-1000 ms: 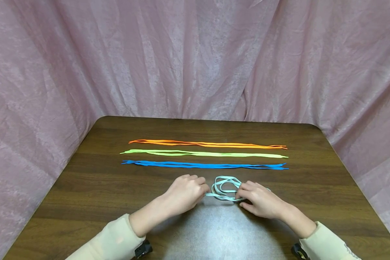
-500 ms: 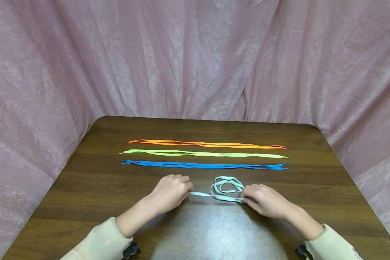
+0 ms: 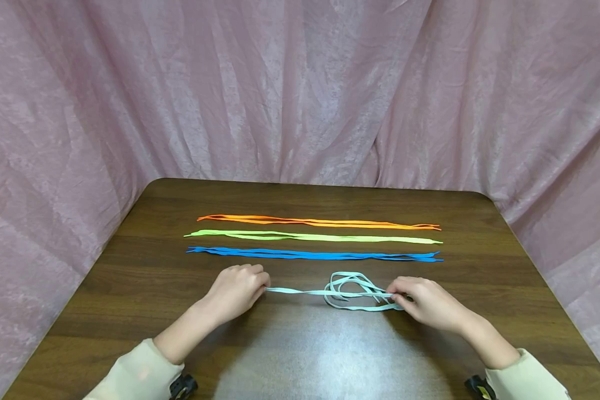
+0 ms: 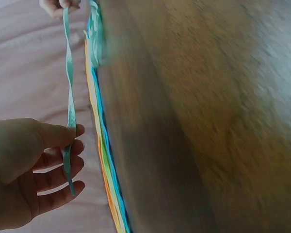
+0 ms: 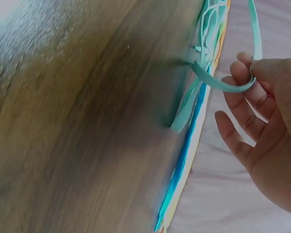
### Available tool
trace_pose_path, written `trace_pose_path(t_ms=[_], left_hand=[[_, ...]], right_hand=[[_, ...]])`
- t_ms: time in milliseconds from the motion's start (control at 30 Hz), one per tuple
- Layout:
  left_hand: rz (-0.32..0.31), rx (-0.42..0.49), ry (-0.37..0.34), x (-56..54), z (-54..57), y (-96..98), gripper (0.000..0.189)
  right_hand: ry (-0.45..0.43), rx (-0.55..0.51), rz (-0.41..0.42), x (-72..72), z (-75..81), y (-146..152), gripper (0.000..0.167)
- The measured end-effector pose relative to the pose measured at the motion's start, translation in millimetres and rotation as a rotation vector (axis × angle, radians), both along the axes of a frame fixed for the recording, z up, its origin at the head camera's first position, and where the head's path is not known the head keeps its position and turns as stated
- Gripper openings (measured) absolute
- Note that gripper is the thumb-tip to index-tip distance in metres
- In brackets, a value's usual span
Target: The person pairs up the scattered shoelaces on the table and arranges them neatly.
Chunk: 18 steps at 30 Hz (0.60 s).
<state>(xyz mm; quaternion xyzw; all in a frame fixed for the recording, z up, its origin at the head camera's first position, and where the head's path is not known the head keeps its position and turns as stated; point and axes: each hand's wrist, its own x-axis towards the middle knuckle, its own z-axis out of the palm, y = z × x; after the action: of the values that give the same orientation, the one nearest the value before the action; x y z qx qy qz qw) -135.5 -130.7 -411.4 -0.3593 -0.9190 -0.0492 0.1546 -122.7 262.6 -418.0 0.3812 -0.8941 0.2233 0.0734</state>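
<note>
A mint-green shoelace [image 3: 352, 274] lies in loose loops near the middle of the table, with one length stretched out leftward. My left hand [image 3: 237, 294] pinches that length close to its end; in the left wrist view the tip of the mint lace [image 4: 70, 97] hangs down past the thumb and across the fingers. At the right of the loops, my right hand [image 3: 430, 303] pinches the same strand between thumb and forefinger. The right wrist view shows the lace [image 5: 223, 85] curving from those fingertips back down to the coil on the table.
Beyond the hands, doubled laces lie straight in parallel rows: blue [image 3: 310, 255] nearest, then yellow-green [image 3: 330, 237], then orange [image 3: 325, 222]. They rest on a brown wooden table [image 3: 145, 311]. A pink curtain [image 3: 300, 89] hangs behind the table and at both sides.
My left hand has moved left, drawing a longer stretch of mint lace out of the loops. The right hand has shifted right and now holds up the strand. The other laces stay put.
</note>
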Motion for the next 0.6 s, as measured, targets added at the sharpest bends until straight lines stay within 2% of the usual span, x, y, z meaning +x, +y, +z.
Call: trace_pose_path(t_ms=[233,367,600], left_hand=[[0.048,0.015,-0.027,-2.1,-5.1,-17.5,0.011],[0.081,0.023,-0.031,-2.8,-3.3,-26.2,0.013],[0.14,0.032,-0.04,-6.0,-0.3,-43.3,0.014]], right_hand=[[-0.021,-0.015,-0.011,2.9,0.9,6.7,0.019],[-0.029,-0.013,-0.012,3.1,2.0,10.7,0.02],[0.011,-0.027,-0.039,4.1,3.6,18.2,0.024]])
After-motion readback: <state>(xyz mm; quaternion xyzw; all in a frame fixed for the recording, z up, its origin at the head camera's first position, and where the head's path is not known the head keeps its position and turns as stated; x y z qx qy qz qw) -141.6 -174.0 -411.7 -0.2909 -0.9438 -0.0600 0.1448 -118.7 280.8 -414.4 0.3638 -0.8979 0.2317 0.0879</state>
